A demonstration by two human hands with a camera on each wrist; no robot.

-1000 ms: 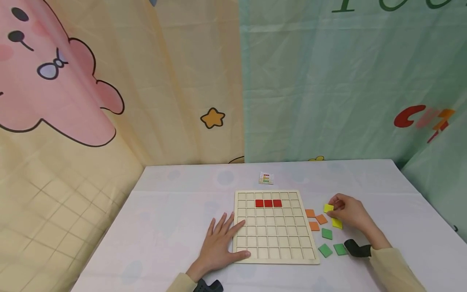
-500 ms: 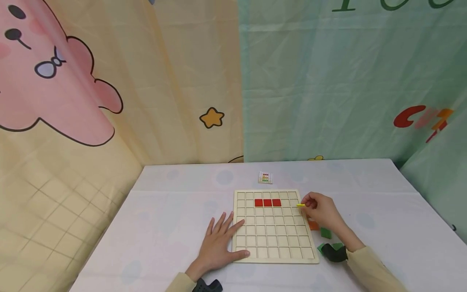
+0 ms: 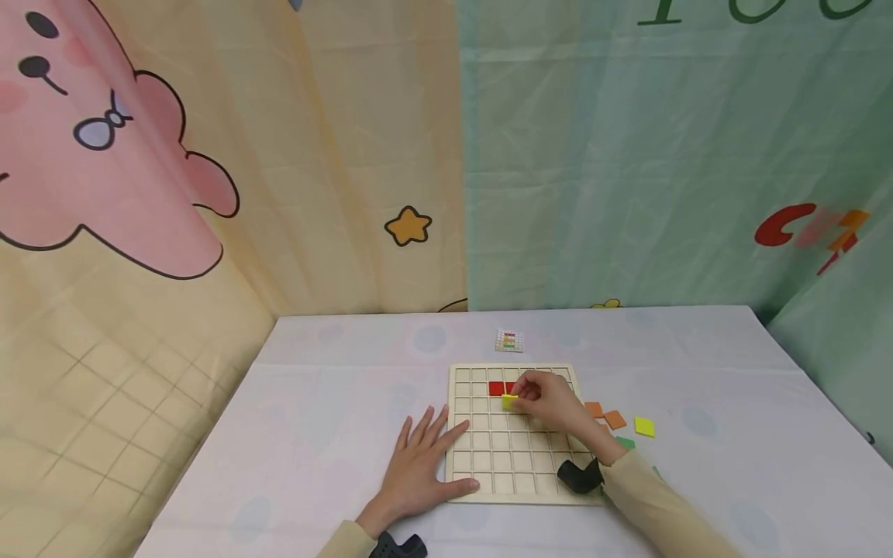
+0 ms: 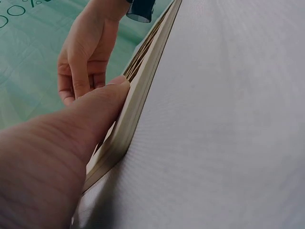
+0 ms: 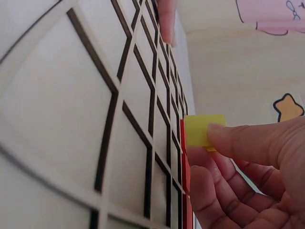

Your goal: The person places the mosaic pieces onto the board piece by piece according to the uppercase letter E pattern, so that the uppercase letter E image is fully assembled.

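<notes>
My right hand (image 3: 551,399) pinches a yellow square tile (image 5: 198,131) between thumb and fingers, over the gridded wooden board (image 3: 488,461). In the head view that tile sits just below the row of red tiles (image 3: 496,388), near the board's upper middle. The hand covers part of the red row. On the board's left edge rests my left hand (image 3: 418,469), fingers spread and thumb on the lower corner. The left wrist view shows its thumb (image 4: 102,102) lying against the board's rim.
Right of the board lie orange tiles (image 3: 615,419), another yellow tile (image 3: 645,426) and a green tile (image 3: 625,442), some partly behind the right arm. A small printed pattern card (image 3: 509,341) lies beyond the board's far edge.
My right hand has carried the yellow tile leftward from the loose tiles at the right to the board, below the red row. The left hand has stayed in place.
</notes>
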